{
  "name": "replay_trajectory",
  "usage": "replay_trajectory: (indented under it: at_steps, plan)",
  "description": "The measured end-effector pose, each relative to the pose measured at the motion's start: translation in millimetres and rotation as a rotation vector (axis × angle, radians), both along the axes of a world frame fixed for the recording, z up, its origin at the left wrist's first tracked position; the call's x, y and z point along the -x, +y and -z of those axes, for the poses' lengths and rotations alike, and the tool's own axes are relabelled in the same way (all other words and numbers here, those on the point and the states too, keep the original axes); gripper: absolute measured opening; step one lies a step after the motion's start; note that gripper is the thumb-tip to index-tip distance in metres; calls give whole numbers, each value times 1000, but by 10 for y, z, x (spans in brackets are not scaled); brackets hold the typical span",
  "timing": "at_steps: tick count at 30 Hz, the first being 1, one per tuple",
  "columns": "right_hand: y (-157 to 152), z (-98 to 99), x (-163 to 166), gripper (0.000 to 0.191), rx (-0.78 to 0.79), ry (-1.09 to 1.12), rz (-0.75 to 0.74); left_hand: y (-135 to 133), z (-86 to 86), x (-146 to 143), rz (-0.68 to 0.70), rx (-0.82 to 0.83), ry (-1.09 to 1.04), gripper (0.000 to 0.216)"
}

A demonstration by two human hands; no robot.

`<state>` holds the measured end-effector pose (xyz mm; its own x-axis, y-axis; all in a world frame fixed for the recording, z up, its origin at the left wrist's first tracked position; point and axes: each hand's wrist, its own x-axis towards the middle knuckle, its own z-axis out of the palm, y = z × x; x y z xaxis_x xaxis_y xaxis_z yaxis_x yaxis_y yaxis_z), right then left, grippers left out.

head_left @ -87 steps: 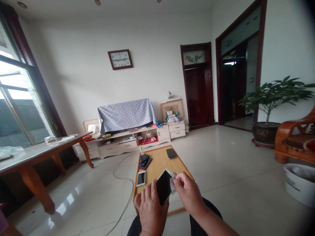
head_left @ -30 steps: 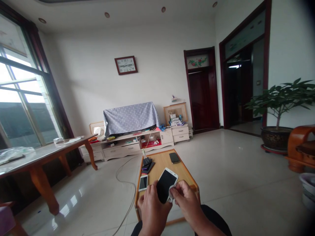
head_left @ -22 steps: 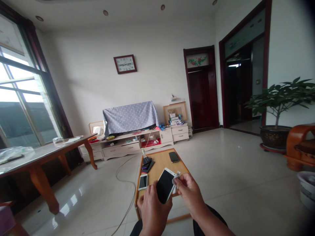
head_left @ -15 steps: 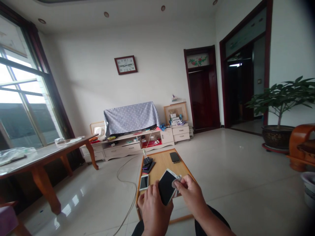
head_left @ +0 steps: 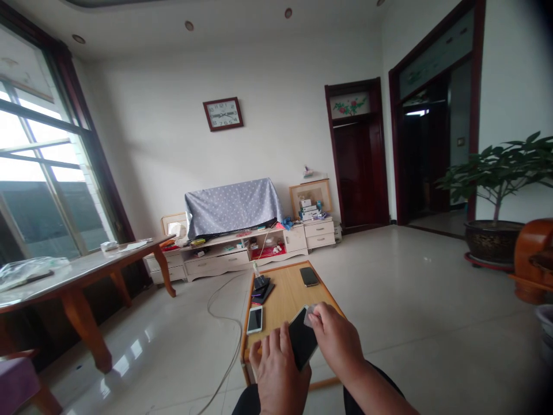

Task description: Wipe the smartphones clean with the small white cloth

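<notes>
A white-edged smartphone with a dark screen is tilted above the near end of the small wooden table. My left hand grips it along its left and lower side. In my right hand a small greyish-white cloth is pinched against the phone's upper right corner. Most of the cloth is hidden by the fingers. Just beyond my left hand a white phone lies on the table.
A black phone lies at the table's far right. Several stacked dark phones and a small bottle stand at the far left. A cable runs along the floor to the left. A potted plant stands right.
My right hand has shifted slightly up with the cloth, across the phone's upper corner. The phone has turned a little in my left hand, and the view has shifted slightly.
</notes>
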<state>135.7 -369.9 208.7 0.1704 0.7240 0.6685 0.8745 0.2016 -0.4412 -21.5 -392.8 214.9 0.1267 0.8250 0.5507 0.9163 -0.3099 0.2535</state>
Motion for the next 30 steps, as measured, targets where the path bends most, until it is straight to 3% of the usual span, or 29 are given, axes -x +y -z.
replay_trajectory:
  at_steps: [5, 12, 18, 25, 30]
  plan:
    - [-107, 54, 231, 20, 44, -95, -110, -34, 15, -52, -34, -17, -13, 47]
    - [31, -88, 11, 18, 31, -34, 29, -58, 32, -19, 1, 23, 0, 74]
    - [-99, -26, 383, 21, 89, -85, -208, -60, 8, 3, 0, 30, -29, 46]
    - [162, -215, 118, 14, 77, -9, -95, -69, -33, 83, 18, 58, -15, 73]
    - [34, -68, 224, 17, 86, -56, -223, -51, 5, 120, 77, 74, -12, 64]
